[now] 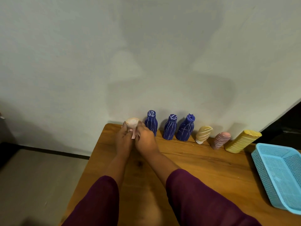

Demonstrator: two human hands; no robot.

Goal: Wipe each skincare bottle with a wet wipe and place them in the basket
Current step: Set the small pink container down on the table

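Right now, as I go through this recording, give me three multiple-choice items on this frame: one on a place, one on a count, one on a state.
1. Where is the blue basket?
A. On the floor
B. At the right end of the wooden table
C. At the table's left end

2. How many dark blue bottles stand by the wall?
A. Two
B. Three
C. Five

3. What do the left hand and right hand do?
A. Hold the pale pink container
B. Lie flat on the table
C. Reach into the basket

Answers:
1. B, it sits by the table's right edge.
2. B, three stand in a row.
3. A, both hands' fingers curl round it.
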